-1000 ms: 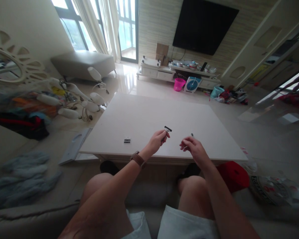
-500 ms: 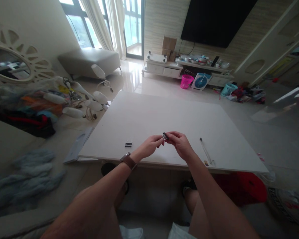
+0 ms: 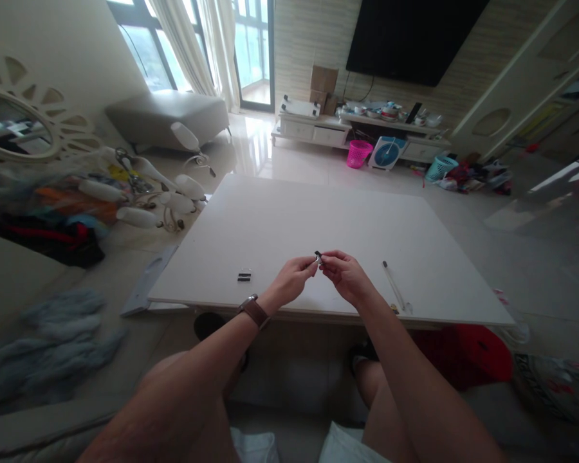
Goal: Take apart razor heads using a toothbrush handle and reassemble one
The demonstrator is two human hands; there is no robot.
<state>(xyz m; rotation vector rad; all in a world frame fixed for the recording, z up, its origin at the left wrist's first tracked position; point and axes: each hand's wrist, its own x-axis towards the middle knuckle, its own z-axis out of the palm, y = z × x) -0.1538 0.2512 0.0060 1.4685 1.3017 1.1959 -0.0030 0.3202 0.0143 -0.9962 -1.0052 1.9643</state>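
Two bare forearms without sleeves, brown-strapped wristwatch (image 3: 254,310) on the left wrist, left hand (image 3: 292,281) just beyond the wristwatch, right hand (image 3: 347,278) to its right, pale shorts (image 3: 347,447) well below it, bare knees, dark footwear (image 3: 207,323) just left of it.

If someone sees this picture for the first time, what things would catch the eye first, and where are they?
Probably the left hand and right hand, which meet above the near side of the large white table and pinch a small black piece between their fingertips. On the table, another small dark part lies to their left and a thin clear stick to their right.
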